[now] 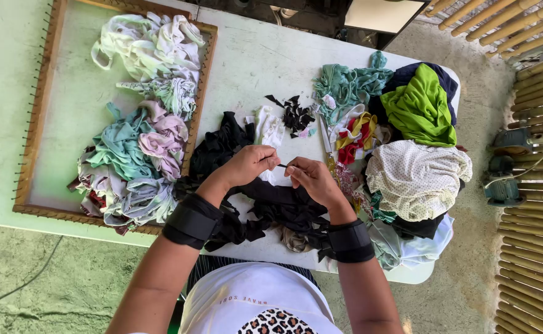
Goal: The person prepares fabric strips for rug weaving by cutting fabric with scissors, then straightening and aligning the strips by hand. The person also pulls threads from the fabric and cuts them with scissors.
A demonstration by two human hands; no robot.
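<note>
My left hand (251, 163) and my right hand (310, 178) meet over the white table (253, 62), fingertips pinched on a thin dark strip of fabric (282, 165) stretched between them. Both wrists wear black bands. Directly beneath my hands lies a tangle of black fabric strips (271, 210), with more black cloth (219, 145) to the left. A small white cloth piece (268, 127) and little black scraps (296, 114) lie just beyond my hands.
A wooden frame with nails along its rim (39, 111) sits at the left, holding pastel fabric strips (138, 148). Piled cloth at the right includes teal (348, 83), bright green (419, 105) and dotted white (416, 176) pieces. Bamboo poles (531, 185) stand along the right edge.
</note>
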